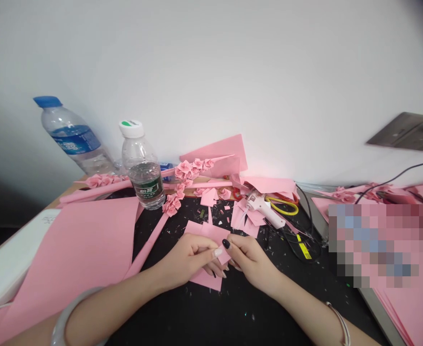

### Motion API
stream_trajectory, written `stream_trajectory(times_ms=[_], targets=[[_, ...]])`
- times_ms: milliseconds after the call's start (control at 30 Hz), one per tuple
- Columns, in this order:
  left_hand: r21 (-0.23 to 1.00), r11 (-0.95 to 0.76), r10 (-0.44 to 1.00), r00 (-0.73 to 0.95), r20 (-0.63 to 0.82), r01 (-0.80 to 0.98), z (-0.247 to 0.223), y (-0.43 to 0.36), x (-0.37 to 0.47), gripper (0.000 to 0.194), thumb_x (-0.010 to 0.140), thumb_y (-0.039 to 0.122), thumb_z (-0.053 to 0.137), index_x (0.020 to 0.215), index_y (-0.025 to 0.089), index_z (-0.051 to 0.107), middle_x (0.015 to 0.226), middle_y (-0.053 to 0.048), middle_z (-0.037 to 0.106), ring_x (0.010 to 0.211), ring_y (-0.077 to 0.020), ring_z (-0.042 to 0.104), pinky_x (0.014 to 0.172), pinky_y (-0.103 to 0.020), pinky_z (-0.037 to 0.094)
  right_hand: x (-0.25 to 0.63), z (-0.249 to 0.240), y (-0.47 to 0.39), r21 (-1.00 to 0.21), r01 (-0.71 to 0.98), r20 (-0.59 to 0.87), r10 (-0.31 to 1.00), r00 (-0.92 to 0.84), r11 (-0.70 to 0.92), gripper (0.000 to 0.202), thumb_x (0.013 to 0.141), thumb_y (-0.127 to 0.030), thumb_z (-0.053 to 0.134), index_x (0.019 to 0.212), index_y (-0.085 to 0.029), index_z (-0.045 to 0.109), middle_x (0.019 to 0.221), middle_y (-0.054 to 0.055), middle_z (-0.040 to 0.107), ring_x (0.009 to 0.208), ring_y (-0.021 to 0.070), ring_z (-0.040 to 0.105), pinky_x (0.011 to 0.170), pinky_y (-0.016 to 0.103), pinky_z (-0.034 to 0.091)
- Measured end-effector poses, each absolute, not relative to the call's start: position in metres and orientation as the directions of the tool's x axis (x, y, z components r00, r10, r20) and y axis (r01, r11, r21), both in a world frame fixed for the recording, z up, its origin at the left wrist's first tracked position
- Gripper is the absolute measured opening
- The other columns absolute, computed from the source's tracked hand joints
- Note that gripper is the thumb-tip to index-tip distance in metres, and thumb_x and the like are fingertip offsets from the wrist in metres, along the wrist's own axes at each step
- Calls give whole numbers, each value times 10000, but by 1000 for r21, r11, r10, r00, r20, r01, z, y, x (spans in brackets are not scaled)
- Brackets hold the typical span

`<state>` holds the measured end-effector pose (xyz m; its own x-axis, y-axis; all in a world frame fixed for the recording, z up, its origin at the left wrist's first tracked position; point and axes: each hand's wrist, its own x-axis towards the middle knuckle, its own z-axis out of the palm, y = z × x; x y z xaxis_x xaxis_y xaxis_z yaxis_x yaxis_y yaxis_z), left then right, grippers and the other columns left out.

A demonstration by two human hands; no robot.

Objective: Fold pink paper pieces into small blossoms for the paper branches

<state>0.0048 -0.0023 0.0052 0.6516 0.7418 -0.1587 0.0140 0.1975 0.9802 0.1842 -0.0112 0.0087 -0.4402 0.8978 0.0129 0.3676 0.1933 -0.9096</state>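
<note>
Between my two hands, low in the middle of the head view, is a small piece of pink paper (224, 256). My left hand (196, 256) pinches its left side with the thumb on top. My right hand (247, 256) grips the right edge between thumb and fingers. Beneath them, pink paper squares (207, 278) lie on the black mat (204, 319). A white glue gun (265, 209) rests beyond my right hand, beside yellow-handled scissors (285, 205). Past my left hand lies a rolled pink paper stem with folded flowers (171, 205).
A green-labelled water bottle (142, 173) and a blue-capped bottle (76, 137) stand at the back left. Large pink sheets (89, 240) cover the left side, near a white device (13, 250). Black cables (308, 216) run on the right, below a wall socket (407, 132).
</note>
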Motion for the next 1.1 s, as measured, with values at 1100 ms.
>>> stream_trajectory(times_ms=[1100], targets=[[963,266,852,477,-216,-39,-2,6,10,282,718,274,640,949,113,625,900,-88,700,833,-222,660,730,-309,527,189,-1,-9,-645,535,371,836,-405,546,291,866,-152,437,1116,-206,575,991,76,648,879,173,612,780,294,502]])
